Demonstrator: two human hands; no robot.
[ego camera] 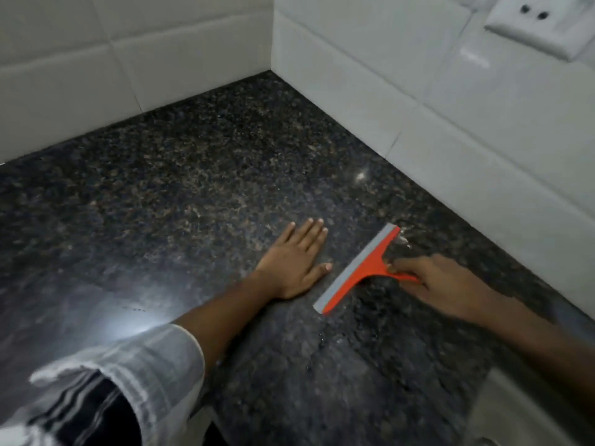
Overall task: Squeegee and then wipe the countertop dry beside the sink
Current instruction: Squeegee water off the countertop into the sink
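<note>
Head camera looks steeply down, close over the countertop (193, 188) corner

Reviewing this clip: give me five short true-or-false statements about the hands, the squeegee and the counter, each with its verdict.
1. The right hand holds the orange plastic squeegee by its handle. True.
2. The left hand grips a cloth. False: it lies flat and open on the dark speckled granite countertop, holding nothing.
3. The squeegee's grey blade rests on the countertop. True.
4. The squeegee lies to the left of both hands. False: it sits between them.
5. A white wall socket is mounted on the tiled wall at upper right. True.
</note>
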